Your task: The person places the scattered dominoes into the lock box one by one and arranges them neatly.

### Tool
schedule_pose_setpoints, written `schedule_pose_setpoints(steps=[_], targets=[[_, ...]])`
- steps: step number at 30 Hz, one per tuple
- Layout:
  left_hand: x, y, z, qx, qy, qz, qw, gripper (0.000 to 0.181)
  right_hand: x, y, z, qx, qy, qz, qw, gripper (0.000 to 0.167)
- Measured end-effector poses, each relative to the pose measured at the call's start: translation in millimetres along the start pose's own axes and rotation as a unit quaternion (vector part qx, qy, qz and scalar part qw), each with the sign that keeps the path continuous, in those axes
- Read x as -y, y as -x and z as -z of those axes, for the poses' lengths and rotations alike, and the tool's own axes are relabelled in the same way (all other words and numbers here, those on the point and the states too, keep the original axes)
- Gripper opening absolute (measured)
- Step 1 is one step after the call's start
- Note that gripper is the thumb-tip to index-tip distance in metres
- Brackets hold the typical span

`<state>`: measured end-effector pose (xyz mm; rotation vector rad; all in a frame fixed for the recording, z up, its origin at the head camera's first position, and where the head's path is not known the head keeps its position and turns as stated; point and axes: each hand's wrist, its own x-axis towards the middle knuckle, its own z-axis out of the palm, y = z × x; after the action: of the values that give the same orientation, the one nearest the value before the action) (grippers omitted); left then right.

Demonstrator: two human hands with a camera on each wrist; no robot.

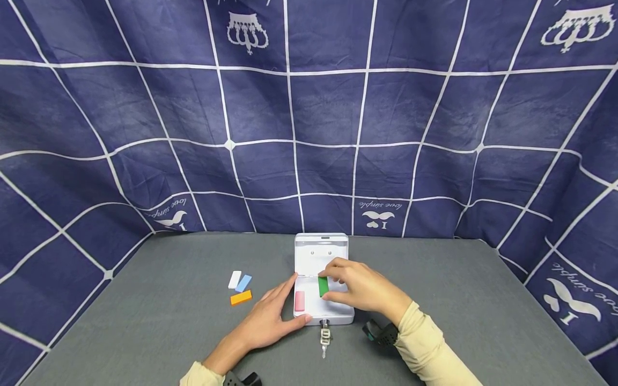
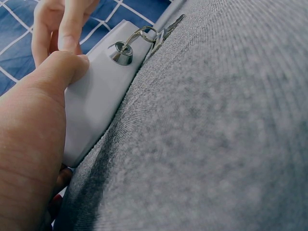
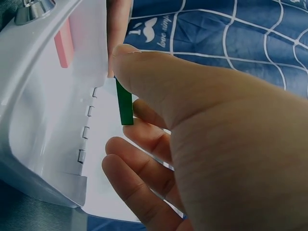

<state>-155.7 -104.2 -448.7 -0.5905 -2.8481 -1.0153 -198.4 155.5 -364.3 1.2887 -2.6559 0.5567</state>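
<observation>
A white metal lock box (image 1: 340,310) stands on the grey table with its lid (image 1: 309,262) raised at the back. My right hand (image 1: 362,287) pinches a flat green block (image 1: 323,287) by its ends, between thumb and fingertips, above the inside of the box. In the right wrist view, the green block (image 3: 124,103) is apart from the box floor. A pink block (image 1: 300,301) lies inside at the left. My left hand (image 1: 267,320) rests against the box's left side with fairly straight fingers, its thumb on the front edge.
Keys on a ring (image 1: 325,338) hang from the lock at the box's front. Left of the box, white (image 1: 234,279), light blue (image 1: 243,283) and orange (image 1: 241,297) blocks lie on the table (image 1: 183,289). Behind the table hangs a blue checked curtain (image 1: 323,107).
</observation>
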Motion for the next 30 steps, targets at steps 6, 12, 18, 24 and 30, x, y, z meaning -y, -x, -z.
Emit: schedule_pose_setpoints(steps=[6,12,18,24,30], targets=[[0.0,-1.9,0.9,-0.003,-0.002,-0.004,1.0000,0.098,0,-1.8,-2,0.004,-0.005,-0.001,1.0000,0.039],[-0.3,-1.9,0.7,-0.006,-0.003,-0.009,0.9999,0.098,-1,-1.8,-8,0.012,-0.010,-0.006,0.9999,0.038],[-0.7,0.7,0.6,-0.014,-0.009,-0.013,0.9998,0.096,0,-2.1,-15,0.015,-0.009,-0.004,0.9998,0.039],[-0.9,1.3,0.6,-0.008,-0.003,-0.007,0.9999,0.097,0,-2.9,-21,-0.004,0.007,0.011,0.9999,0.040],[-0.2,0.2,0.3,-0.002,0.001,-0.003,1.0000,0.098,1,-3.4,-25,-0.012,0.009,0.011,0.9998,0.040]])
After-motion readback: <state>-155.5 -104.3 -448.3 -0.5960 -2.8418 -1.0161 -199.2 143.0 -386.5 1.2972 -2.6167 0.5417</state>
